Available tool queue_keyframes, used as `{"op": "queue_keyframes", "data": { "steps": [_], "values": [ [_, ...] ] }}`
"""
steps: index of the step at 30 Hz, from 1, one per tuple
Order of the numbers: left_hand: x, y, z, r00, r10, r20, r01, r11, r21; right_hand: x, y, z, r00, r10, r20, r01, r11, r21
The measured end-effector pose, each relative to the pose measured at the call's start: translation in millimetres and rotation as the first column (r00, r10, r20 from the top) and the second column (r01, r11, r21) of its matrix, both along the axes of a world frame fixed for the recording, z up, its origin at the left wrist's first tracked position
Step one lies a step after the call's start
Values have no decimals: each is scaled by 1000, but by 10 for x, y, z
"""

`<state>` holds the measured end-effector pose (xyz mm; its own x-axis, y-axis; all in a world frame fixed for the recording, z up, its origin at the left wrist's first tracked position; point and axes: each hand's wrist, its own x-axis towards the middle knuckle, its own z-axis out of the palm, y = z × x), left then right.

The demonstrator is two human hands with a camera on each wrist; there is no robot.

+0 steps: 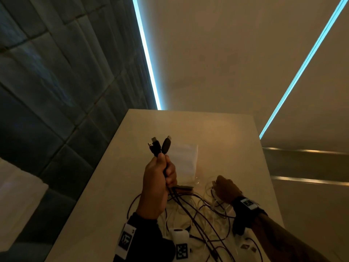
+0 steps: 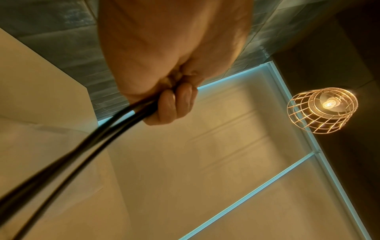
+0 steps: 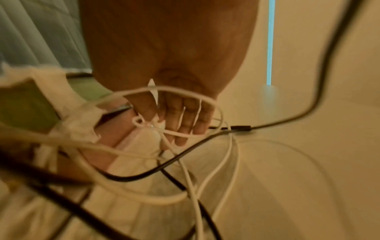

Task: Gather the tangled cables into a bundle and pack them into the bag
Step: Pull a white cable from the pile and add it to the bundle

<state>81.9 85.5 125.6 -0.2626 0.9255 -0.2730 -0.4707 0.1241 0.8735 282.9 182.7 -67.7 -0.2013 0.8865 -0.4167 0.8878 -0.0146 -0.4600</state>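
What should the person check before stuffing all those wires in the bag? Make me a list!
1. Left hand grips the black cables firmly: ok.
2. Black plugs gathered together: ok.
3. White cables gathered: not ok, loose on the table.
4. Right hand holds a white cable: cannot tell, its fingers are among the loops.
5. Bag open: cannot tell.
6. Cables untangled: not ok.

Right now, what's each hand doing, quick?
Left hand: raised, gripping the black cables just below their plugs.
Right hand: down in the tangle, fingers curled among the white cables; a firm hold cannot be told.
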Motion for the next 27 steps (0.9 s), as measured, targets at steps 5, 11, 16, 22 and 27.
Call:
{"op": "queue_keyframes", "data": {
  "steps": [5, 11, 16, 22, 27],
  "values": [
    [113, 22, -119, 993, -1, -117, -4, 999, -41, -35, -165, 516, 810, -115, -574, 244, 958, 152],
    [321, 25, -251, 922, -104, -373, 67, 992, -111, -324, -492, 1353, 464, -28, -885, 277, 954, 115],
    [317, -56, -124, 884, 13, -467, -4, 1000, 21, -380, -678, 1467, 374, 42, -927, 147, 984, 104],
    [257, -143, -89, 916, 0, -402, 37, 996, 84, -459, -879, 1516, 351, 98, -931, 141, 978, 156],
    [241, -206, -39, 924, 82, -373, -48, 994, 102, -602, -923, 1558, 380, 145, -913, 44, 984, 175]
  ]
}}
